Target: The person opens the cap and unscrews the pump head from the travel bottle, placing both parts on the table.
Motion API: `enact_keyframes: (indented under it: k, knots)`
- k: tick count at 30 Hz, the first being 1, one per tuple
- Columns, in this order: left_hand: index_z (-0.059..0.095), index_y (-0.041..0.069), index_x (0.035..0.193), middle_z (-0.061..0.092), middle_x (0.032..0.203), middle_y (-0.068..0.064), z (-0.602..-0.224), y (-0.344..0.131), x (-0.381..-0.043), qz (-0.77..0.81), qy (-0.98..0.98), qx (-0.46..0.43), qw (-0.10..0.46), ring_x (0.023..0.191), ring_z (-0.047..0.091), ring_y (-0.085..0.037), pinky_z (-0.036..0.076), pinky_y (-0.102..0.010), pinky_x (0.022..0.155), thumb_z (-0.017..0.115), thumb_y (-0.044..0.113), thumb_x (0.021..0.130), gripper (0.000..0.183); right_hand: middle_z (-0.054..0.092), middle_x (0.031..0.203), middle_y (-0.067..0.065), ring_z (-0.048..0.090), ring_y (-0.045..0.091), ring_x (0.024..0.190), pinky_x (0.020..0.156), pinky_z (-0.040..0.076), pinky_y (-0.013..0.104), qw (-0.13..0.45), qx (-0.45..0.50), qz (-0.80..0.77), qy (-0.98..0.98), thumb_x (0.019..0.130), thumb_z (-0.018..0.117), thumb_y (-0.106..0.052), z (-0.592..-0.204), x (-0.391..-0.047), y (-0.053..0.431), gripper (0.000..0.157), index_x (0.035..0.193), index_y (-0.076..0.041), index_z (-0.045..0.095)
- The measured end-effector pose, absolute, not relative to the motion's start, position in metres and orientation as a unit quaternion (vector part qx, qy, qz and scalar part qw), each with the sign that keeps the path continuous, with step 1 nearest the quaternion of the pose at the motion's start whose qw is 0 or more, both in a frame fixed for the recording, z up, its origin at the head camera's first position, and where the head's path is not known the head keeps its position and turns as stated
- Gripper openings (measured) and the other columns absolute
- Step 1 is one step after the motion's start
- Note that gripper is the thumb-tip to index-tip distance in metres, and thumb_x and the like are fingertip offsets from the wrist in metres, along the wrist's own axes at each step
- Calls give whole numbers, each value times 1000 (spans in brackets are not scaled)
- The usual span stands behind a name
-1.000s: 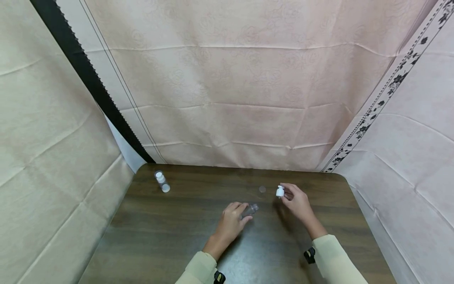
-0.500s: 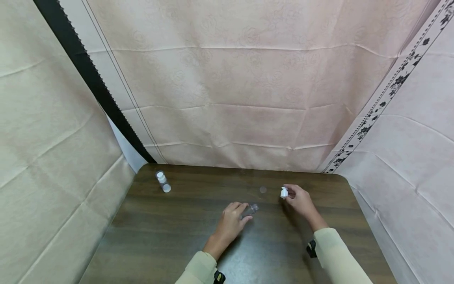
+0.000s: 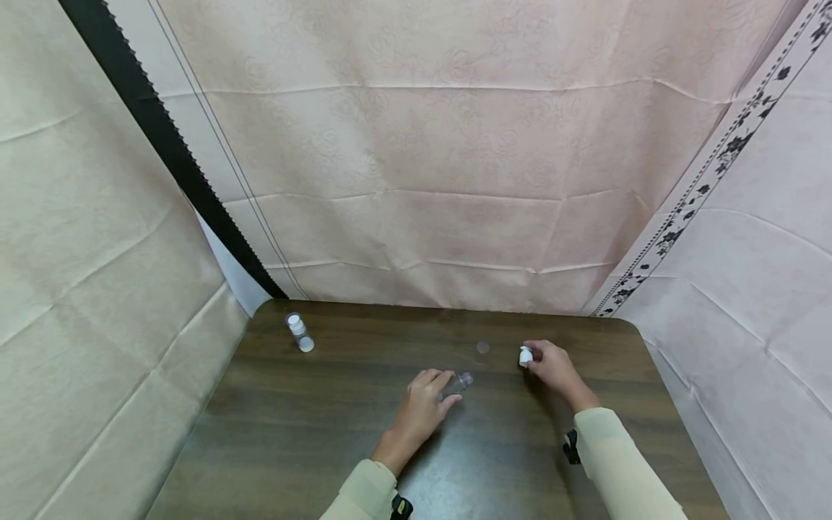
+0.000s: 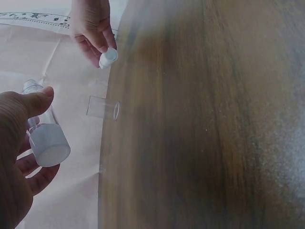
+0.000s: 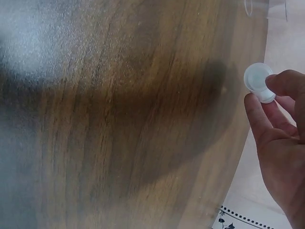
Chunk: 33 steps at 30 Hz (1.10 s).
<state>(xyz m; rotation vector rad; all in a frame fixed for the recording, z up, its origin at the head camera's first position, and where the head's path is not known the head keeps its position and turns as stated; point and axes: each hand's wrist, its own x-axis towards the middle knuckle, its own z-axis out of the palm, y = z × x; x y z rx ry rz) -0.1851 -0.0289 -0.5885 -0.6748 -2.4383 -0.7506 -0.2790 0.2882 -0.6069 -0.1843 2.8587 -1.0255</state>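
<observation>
My left hand [image 3: 424, 410] grips a small clear bottle [image 3: 460, 383], thumb on one side and fingers on the other. In the left wrist view the bottle's frosted base [image 4: 49, 145] faces the camera, and its bare neck [image 4: 32, 86] points away. My right hand [image 3: 554, 367] pinches a white pump top [image 3: 525, 356] between thumb and fingertips. The right wrist view looks at the round underside of that pump top [image 5: 257, 76]. A clear cylindrical cap [image 3: 483, 347] stands on the table between the hands, left of the right hand; neither hand touches it.
A second small bottle [image 3: 300, 333] with a white top is at the table's far left corner. The brown wooden table [image 3: 312, 433] has its back edge against a hanging cloth [image 3: 416, 159], with more cloth at both sides.
My right hand has moved a little to the right and slightly nearer, away from the clear cap, still pinching the white pump top. My left hand and the bottle have stayed in place.
</observation>
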Motion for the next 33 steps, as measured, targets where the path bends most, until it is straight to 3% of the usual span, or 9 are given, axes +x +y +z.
enact_keyframes:
  k: [33]
  knots:
    - [76, 9, 114, 72, 100, -2, -591, -30, -185, -266, -896, -249, 252, 88, 68, -14, 59, -27, 74, 90, 27, 80, 40, 60, 133, 31, 62, 37, 112, 95, 52, 55, 87, -89, -278, 952, 94, 64, 0, -613, -283, 295, 45, 138, 7, 59]
